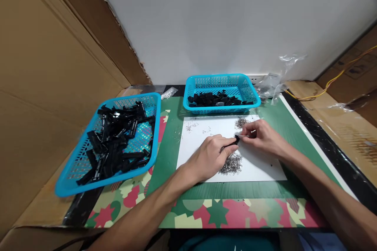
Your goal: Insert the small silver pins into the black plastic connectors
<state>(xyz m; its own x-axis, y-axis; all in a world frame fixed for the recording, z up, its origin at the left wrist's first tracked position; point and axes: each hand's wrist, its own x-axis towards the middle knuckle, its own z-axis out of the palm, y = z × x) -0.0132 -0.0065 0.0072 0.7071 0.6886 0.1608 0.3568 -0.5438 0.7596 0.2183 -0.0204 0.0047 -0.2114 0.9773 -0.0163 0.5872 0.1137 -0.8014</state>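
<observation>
My left hand is closed around a small black plastic part, most of it hidden by the fingers. Against the end of that part, my right hand pinches a thin, pale, rod-like piece; its exact kind is too small to tell. Below the fingers, a heap of small bent metal pieces, like little springs or clips, lies on a white sheet. A second heap of small metal pieces sits just behind my right fingers. A few loose wire pieces are scattered at the sheet's far left.
A blue basket at left holds many long black plastic parts. Another blue basket at the back contains smaller black pieces. Clear plastic bags lie beside it. Cardboard walls the left side; a yellow cable runs at right.
</observation>
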